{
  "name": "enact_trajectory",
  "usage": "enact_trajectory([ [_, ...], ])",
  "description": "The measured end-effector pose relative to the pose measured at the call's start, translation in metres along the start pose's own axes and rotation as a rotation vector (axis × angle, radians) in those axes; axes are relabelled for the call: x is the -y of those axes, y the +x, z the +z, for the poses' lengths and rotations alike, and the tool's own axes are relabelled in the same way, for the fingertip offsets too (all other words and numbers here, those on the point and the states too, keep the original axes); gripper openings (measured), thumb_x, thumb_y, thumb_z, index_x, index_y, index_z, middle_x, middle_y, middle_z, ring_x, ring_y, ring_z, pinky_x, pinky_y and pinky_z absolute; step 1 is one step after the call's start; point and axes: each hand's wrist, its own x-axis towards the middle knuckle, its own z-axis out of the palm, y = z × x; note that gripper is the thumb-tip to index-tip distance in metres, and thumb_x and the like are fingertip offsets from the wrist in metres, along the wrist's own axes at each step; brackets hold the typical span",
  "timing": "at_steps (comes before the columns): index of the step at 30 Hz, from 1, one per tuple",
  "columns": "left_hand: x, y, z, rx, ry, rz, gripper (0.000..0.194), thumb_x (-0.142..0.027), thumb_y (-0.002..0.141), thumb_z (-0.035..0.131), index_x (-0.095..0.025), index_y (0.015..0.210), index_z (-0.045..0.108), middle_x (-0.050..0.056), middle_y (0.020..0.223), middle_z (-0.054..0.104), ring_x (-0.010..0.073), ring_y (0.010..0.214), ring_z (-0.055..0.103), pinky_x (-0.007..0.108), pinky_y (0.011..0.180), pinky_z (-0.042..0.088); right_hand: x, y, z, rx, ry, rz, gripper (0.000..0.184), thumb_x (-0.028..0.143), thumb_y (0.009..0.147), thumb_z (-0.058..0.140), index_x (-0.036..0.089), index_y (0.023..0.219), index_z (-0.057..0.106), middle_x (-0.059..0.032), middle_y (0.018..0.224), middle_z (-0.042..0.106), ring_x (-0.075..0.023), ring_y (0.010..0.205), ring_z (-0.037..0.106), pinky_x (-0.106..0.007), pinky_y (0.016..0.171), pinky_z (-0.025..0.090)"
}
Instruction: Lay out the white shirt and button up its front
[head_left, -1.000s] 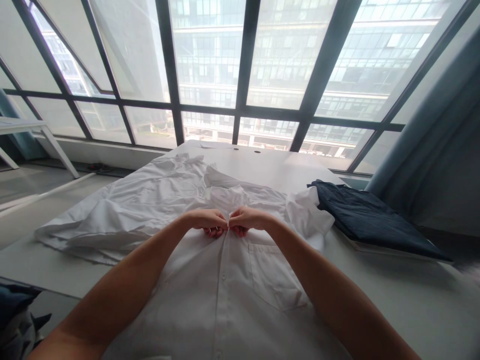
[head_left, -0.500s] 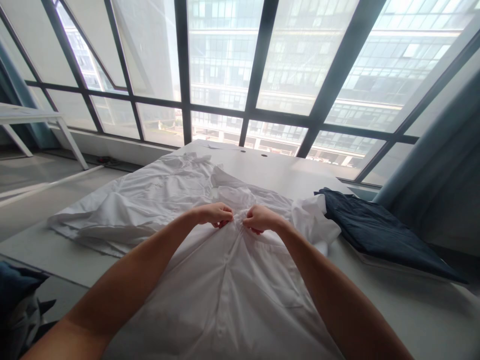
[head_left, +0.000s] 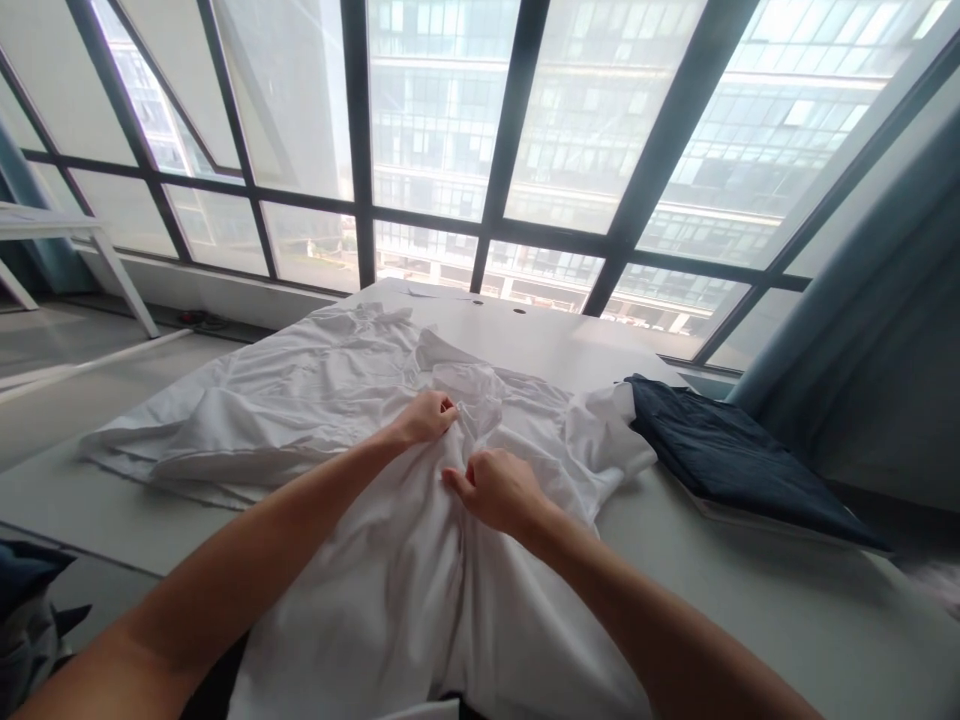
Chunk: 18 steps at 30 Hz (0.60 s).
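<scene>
A white button-up shirt lies in front of me, its lower part draped over the near table edge. Near the collar, my left hand pinches the front edge of the shirt. Closer to me and a little to the right, my right hand is closed on the fabric of the same front, thumb pointing left. The shirt bunches into folds between and below the hands. Another white garment is spread crumpled to the left and beyond. What the fingertips press together is partly hidden.
Dark navy folded clothes lie on the right of the white table. Dark and grey clothing sits low at the left. Tall windows, a curtain and another white table surround the work area.
My right hand has come down the shirt front toward me, while my left hand has shifted slightly up. The shirt's front edges have drawn into deeper folds, and the view has turned slightly.
</scene>
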Motion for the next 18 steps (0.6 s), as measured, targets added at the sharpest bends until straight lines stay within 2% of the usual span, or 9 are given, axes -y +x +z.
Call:
enact_trajectory([
  [3,-0.008,-0.017,-0.006,-0.024,0.089,0.045,0.030,-0.042,0.087,0.056,-0.016,0.075,0.065,0.005,0.070,0.067,0.0156,0.064,0.057,0.024,0.058,0.037,-0.010,0.001,0.010,0.095,0.146,0.012,0.040,0.043,0.098,0.053,0.016,0.074,0.070,-0.0088,0.073,0.069,-0.0197,0.070,0.064,-0.025,0.059,0.039],
  [4,-0.012,-0.023,-0.008,0.014,0.112,0.053,0.036,-0.047,0.088,0.056,-0.016,0.070,0.063,0.004,0.065,0.066,0.0152,0.060,0.056,0.024,0.056,0.036,-0.017,0.003,0.012,0.138,0.241,0.006,0.039,0.038,0.099,0.053,0.016,0.071,0.068,-0.0057,0.067,0.066,-0.0165,0.064,0.061,-0.024,0.056,0.038],
  [5,-0.014,-0.028,-0.010,0.093,0.121,0.048,0.044,-0.053,0.088,0.056,-0.017,0.064,0.060,0.004,0.059,0.063,0.0147,0.056,0.055,0.024,0.054,0.036,-0.023,0.005,0.014,0.180,0.352,-0.001,0.038,0.034,0.099,0.052,0.016,0.069,0.066,-0.0028,0.062,0.063,-0.0137,0.057,0.057,-0.022,0.053,0.038],
  [7,-0.018,-0.038,-0.010,0.326,0.097,-0.003,0.056,-0.064,0.087,0.055,-0.018,0.055,0.055,0.003,0.050,0.058,0.0138,0.048,0.054,0.024,0.050,0.036,-0.035,0.008,0.017,0.246,0.576,-0.013,0.035,0.031,0.098,0.053,0.016,0.069,0.064,0.0016,0.056,0.058,-0.0095,0.047,0.048,-0.020,0.048,0.036],
  [9,-0.018,-0.044,-0.006,0.548,0.046,-0.079,0.061,-0.072,0.082,0.057,-0.018,0.054,0.055,0.003,0.046,0.057,0.0138,0.043,0.054,0.023,0.047,0.037,-0.042,0.009,0.018,0.288,0.737,-0.004,0.028,0.029,0.096,0.057,0.015,0.073,0.064,0.0042,0.054,0.056,-0.0076,0.043,0.043,-0.019,0.044,0.034],
  [10,-0.018,-0.046,-0.002,0.616,0.026,-0.118,0.062,-0.074,0.081,0.058,-0.017,0.055,0.056,0.004,0.046,0.057,0.0142,0.043,0.055,0.023,0.046,0.038,-0.044,0.009,0.019,0.308,0.786,0.004,0.024,0.027,0.095,0.058,0.015,0.075,0.065,0.0049,0.054,0.056,-0.0071,0.042,0.041,-0.019,0.042,0.033],
  [12,-0.016,-0.047,0.005,0.668,-0.006,-0.186,0.062,-0.075,0.079,0.060,-0.017,0.058,0.058,0.004,0.047,0.059,0.0148,0.043,0.056,0.023,0.045,0.039,-0.044,0.010,0.018,0.337,0.845,0.029,0.021,0.024,0.094,0.058,0.015,0.076,0.066,0.0057,0.053,0.055,-0.0065,0.039,0.040,-0.019,0.040,0.032],
  [14,-0.015,-0.046,0.010,0.670,-0.058,-0.227,0.058,-0.070,0.083,0.059,-0.017,0.062,0.059,0.004,0.049,0.060,0.0142,0.042,0.054,0.023,0.045,0.040,-0.042,0.010,0.017,0.349,0.877,0.042,0.023,0.024,0.094,0.059,0.015,0.075,0.065,0.0060,0.052,0.055,-0.0059,0.038,0.040,-0.018,0.039,0.032],
  [18,-0.015,-0.045,0.009,0.691,-0.218,-0.279,0.040,-0.050,0.088,0.058,-0.017,0.065,0.058,0.002,0.055,0.061,0.0123,0.042,0.052,0.023,0.042,0.035,-0.038,0.009,0.016,0.337,0.877,0.062,0.028,0.026,0.097,0.057,0.015,0.071,0.060,0.0052,0.051,0.055,-0.0061,0.036,0.041,-0.018,0.038,0.033],
])
